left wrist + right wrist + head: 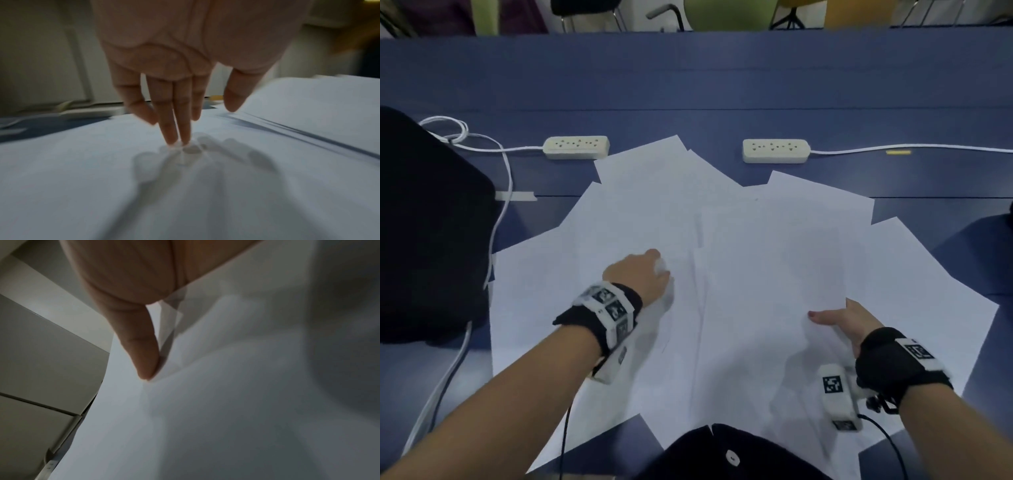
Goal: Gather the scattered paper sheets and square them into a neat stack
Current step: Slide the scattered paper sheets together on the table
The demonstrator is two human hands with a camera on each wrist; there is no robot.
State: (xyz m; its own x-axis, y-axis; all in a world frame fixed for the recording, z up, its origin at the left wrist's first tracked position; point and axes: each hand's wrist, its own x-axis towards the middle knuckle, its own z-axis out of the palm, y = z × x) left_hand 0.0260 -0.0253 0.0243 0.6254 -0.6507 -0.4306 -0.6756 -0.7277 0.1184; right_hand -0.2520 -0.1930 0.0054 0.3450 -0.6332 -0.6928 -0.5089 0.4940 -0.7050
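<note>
My forearms are bare. Each wrist wears a black strap (pixel 893 370) carrying white blocks (pixel 607 308) printed with black square codes. At 6 o'clock my dark top shows a white button (pixel 732 457). Thin black cables (pixel 890 442) trail off.

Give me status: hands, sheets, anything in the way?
Left hand open, fingertips pressing the paper sheets. Right hand pinching a sheet edge. Sheets fanned, unstacked. Two power strips beyond the spread.

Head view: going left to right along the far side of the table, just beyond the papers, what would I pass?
Coiled white cable → left power strip → far corner of the paper sheets → right power strip → its white cord.
</note>
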